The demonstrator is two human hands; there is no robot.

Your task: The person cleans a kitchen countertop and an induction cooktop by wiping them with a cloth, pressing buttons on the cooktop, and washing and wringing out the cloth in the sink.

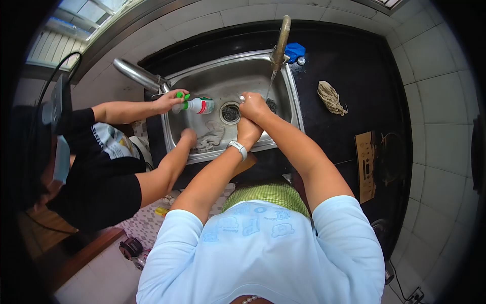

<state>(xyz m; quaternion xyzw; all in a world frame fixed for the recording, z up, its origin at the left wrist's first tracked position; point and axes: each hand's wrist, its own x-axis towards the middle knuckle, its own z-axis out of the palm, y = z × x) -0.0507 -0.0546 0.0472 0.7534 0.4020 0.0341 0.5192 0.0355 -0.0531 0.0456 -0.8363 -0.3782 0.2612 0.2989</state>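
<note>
Over the right part of the steel sink (pixel 296 101), my right hand (pixel 254 107) is closed, with a small pale, shiny bit showing at its finger side. I cannot make out what that is. My left hand (pixel 248 133), below a white wristband, is close against my right wrist; its fingers are mostly hidden. Just left of my hands is the drain (pixel 230 112), with dark stuff inside its ring. A thin stream of water runs from the tap (pixel 281 45) beside my right hand. A dark scouring pad (pixel 272 105) lies in the sink behind it.
A co-worker at the left holds a white bottle (pixel 202 105) with a green top over the sink. Their other hand is near a grey cloth (pixel 211 134). A second tap (pixel 136 75), a blue bag (pixel 294 52), a dried rag (pixel 331 97) and a stove panel (pixel 365 167) surround the sink.
</note>
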